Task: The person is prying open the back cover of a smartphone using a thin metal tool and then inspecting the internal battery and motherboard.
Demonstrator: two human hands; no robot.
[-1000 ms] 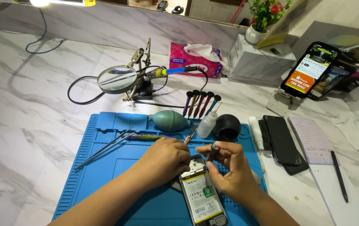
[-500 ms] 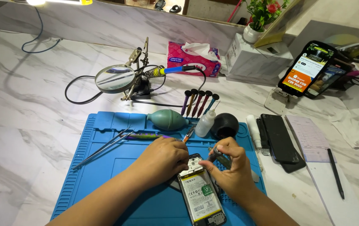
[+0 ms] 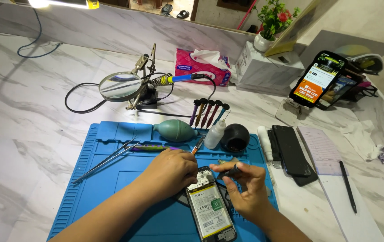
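Lowered since before – right hand (image 3: 245, 188) pinches tool beside opened phone (image 3: 210, 208)

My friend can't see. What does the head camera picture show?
Two hands work on an opened phone with a white battery on a blue rubber mat: the left hand rests on its top, the right hand pinches a small dark tool. Behind lie metal tweezers and a green rubber air blower.
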